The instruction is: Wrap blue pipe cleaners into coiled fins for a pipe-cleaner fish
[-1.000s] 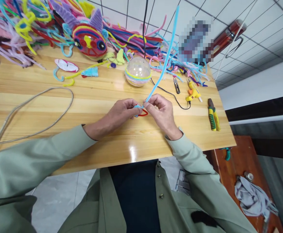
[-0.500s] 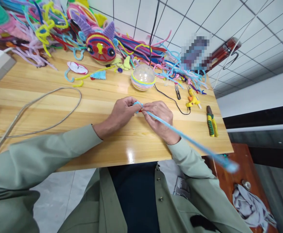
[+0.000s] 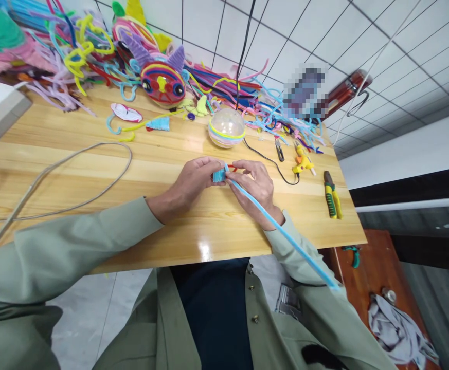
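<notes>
My left hand (image 3: 194,181) is closed on a small wound piece of light blue pipe cleaner (image 3: 219,175), held just above the wooden table. My right hand (image 3: 255,188) pinches a light blue pipe cleaner (image 3: 286,234), whose long free end runs down to the right over my sleeve. A bit of red pipe cleaner (image 3: 232,167) shows between the fingers of both hands. Beyond my hands sits a clear plastic ball (image 3: 227,123) with yellow, blue and pink bands around its lower half.
A glue gun (image 3: 302,162), small snips (image 3: 279,150) and pliers (image 3: 332,195) lie at the right. Behind, there is a decorated fish-like ball (image 3: 163,85) among heaped pipe cleaners. A blue wound cone (image 3: 158,124) lies left of the clear ball; a grey cable (image 3: 89,146) loops across the left.
The wound blue piece has turned so its ribbed side shows. The pipe cleaner's free end has swung left and down, and my right fingers have shifted, exposing more red.
</notes>
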{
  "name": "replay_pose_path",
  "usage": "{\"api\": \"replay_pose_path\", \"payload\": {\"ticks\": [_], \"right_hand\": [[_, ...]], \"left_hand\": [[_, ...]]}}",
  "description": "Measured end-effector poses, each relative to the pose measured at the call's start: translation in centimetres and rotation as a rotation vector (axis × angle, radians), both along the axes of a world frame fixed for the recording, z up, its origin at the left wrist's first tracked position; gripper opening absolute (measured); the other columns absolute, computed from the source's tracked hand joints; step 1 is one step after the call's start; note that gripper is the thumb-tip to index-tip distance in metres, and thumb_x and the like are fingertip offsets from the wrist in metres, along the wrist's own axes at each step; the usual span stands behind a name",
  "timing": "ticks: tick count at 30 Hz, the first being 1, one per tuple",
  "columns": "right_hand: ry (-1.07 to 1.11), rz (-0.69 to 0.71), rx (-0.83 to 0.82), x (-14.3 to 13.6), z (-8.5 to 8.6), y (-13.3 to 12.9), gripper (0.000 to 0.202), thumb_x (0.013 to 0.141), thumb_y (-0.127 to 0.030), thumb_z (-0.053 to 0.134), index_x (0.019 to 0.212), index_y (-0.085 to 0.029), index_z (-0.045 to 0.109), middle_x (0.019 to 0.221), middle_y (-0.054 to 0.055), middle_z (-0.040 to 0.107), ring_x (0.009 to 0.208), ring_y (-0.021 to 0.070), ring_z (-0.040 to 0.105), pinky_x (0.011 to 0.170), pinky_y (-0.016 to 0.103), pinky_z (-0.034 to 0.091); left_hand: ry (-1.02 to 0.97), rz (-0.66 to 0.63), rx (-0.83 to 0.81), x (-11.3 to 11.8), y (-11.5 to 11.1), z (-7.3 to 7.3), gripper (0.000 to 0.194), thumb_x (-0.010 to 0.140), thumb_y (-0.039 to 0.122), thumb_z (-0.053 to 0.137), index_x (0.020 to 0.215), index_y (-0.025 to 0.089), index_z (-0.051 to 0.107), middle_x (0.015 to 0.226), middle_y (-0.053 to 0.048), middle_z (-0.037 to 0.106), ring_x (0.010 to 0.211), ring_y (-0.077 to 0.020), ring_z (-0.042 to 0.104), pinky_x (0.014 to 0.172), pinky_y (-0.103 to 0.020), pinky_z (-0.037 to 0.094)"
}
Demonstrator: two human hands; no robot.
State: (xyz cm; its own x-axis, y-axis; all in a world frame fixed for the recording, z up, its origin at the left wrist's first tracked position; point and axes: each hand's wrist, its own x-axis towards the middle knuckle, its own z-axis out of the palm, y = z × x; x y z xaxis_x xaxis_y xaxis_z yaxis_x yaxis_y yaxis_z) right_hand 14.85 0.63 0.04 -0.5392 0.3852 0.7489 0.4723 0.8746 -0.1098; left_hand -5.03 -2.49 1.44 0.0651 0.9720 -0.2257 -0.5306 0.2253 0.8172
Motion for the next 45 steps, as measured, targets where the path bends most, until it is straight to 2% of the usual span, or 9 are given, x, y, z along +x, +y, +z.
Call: {"api": "replay_pose_path", "payload": {"ticks": [6,11,14,17,21,24,30,40,45], "right_hand": [[-0.131,-0.06,0.031,0.1,0.1,0.0,0.016,0.111,-0.028,0.07,0.114,-0.027,0.085,0.124,0.013,0.083,0.111,0.0249,0.076,0.085,0.04,0.066],[-0.032,0.038,-0.082,0.5,0.1,0.4,0.021,0.109,-0.023,0.068,0.123,-0.028,0.082,0.131,0.013,0.081,0.119,0.026,0.076,0.092,0.044,0.065],[0.078,0.02,-0.286,0.7,0.3,0.5,0.021,0.105,-0.024,0.069,0.121,-0.027,0.081,0.128,0.012,0.081,0.117,0.0261,0.076,0.093,0.045,0.065],[0.232,-0.012,-0.627,0.4,0.8,0.3,0.012,0.103,-0.034,0.073,0.103,-0.023,0.08,0.105,0.007,0.081,0.095,0.0212,0.075,0.084,0.038,0.062],[0.293,-0.016,-1.113,-0.8,1.4,-0.4,0.046,0.093,-0.064,0.083,0.084,-0.021,0.073,0.077,0.0,0.071,0.07,0.0143,0.058,0.067,0.029,0.049],[0.273,-0.014,-1.286,-1.4,1.6,-0.7,0.053,0.084,-0.07,0.088,0.078,-0.021,0.069,0.069,-0.003,0.062,0.064,0.012,0.047,0.061,0.028,0.038],[0.284,-0.006,-1.341,-1.4,1.4,-0.6,0.042,0.085,-0.057,0.085,0.074,-0.022,0.065,0.066,-0.004,0.057,0.063,0.0117,0.043,0.063,0.029,0.033],[0.44,0.001,-1.41,-2.4,1.7,-0.9,0.053,0.074,-0.066,0.096,0.075,-0.021,0.067,0.07,-0.004,0.056,0.067,0.0118,0.041,0.062,0.028,0.034],[0.482,-0.057,-1.35,-2.6,1.3,-1.1,0.047,0.077,-0.057,0.094,0.071,-0.022,0.064,0.068,-0.004,0.053,0.065,0.0109,0.039,0.061,0.028,0.033]], "left_hand": [[0.035,-0.019,-0.023,-0.3,-0.2,0.0,0.028,0.07,0.035,0.096,0.073,0.015,0.078,0.08,-0.004,0.076,0.08,-0.0161,0.07,0.088,-0.033,0.062],[0.072,0.004,-0.022,-0.7,0.1,0.1,0.024,0.072,0.034,0.096,0.078,0.016,0.081,0.086,-0.005,0.081,0.084,-0.0167,0.073,0.089,-0.032,0.063],[0.129,0.041,-0.017,-0.7,0.2,0.2,0.024,0.073,0.036,0.095,0.078,0.017,0.082,0.086,-0.005,0.081,0.081,-0.0167,0.072,0.087,-0.031,0.062],[0.238,0.069,0.002,-0.7,0.2,0.1,0.023,0.077,0.039,0.091,0.079,0.017,0.083,0.083,-0.006,0.081,0.078,-0.0168,0.07,0.083,-0.031,0.059],[0.309,0.089,0.026,-0.7,0.2,-0.2,0.024,0.079,0.041,0.09,0.08,0.018,0.084,0.082,-0.005,0.08,0.076,-0.0167,0.068,0.077,-0.03,0.055],[0.316,0.11,0.03,-0.6,0.2,-0.3,0.024,0.079,0.042,0.091,0.078,0.018,0.084,0.08,-0.004,0.08,0.073,-0.016,0.065,0.074,-0.03,0.053],[0.304,0.071,0.045,-0.7,0.3,-0.8,0.025,0.08,0.041,0.091,0.079,0.018,0.083,0.075,-0.003,0.076,0.07,-0.0149,0.064,0.073,-0.03,0.052],[0.351,0.094,0.048,-0.4,0.0,-0.7,0.033,0.073,0.048,0.096,0.075,0.02,0.08,0.077,-0.003,0.076,0.073,-0.0171,0.063,0.071,-0.031,0.051],[0.335,0.063,0.057,-0.3,-0.1,-0.9,0.036,0.075,0.053,0.096,0.074,0.021,0.079,0.077,-0.004,0.076,0.073,-0.0175,0.061,0.07,-0.032,0.052]]}}
